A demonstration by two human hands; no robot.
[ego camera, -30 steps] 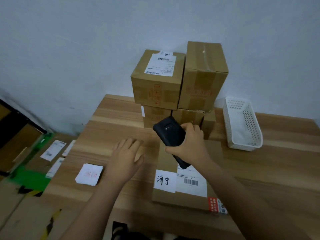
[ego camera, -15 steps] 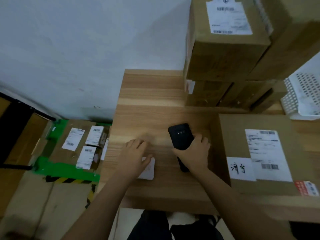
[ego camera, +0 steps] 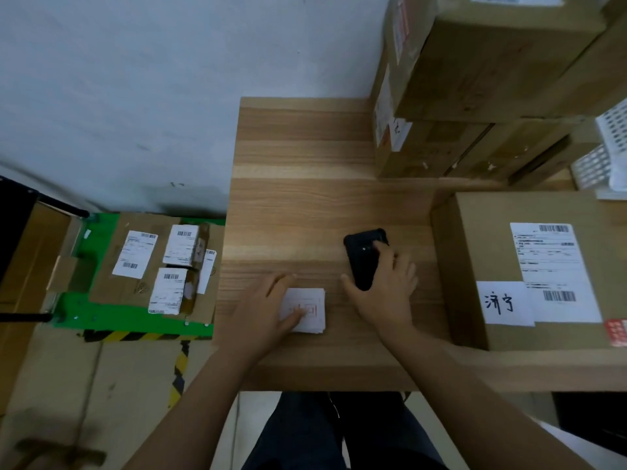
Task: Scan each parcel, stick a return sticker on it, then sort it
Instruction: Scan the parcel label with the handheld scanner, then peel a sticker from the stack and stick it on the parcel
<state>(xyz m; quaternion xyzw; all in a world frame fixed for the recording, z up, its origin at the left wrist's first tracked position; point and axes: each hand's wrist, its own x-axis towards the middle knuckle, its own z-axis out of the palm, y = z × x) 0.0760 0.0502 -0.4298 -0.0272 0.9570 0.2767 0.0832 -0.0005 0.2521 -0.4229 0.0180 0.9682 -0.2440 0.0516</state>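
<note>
My right hand (ego camera: 386, 293) grips the black handheld scanner (ego camera: 363, 256), left hand (ego camera: 264, 310) presses white paper stickers (ego camera: 315, 300); brown cardboard parcel (ego camera: 492, 239) rightward apparently awaits sticker, sorting.

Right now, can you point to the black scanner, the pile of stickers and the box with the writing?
black scanner (ego camera: 359, 261), head view, on its dark back.
pile of stickers (ego camera: 317, 300), head view, on the top sheet's right side.
box with the writing (ego camera: 481, 239), head view, on bare cardboard of its top.
</note>
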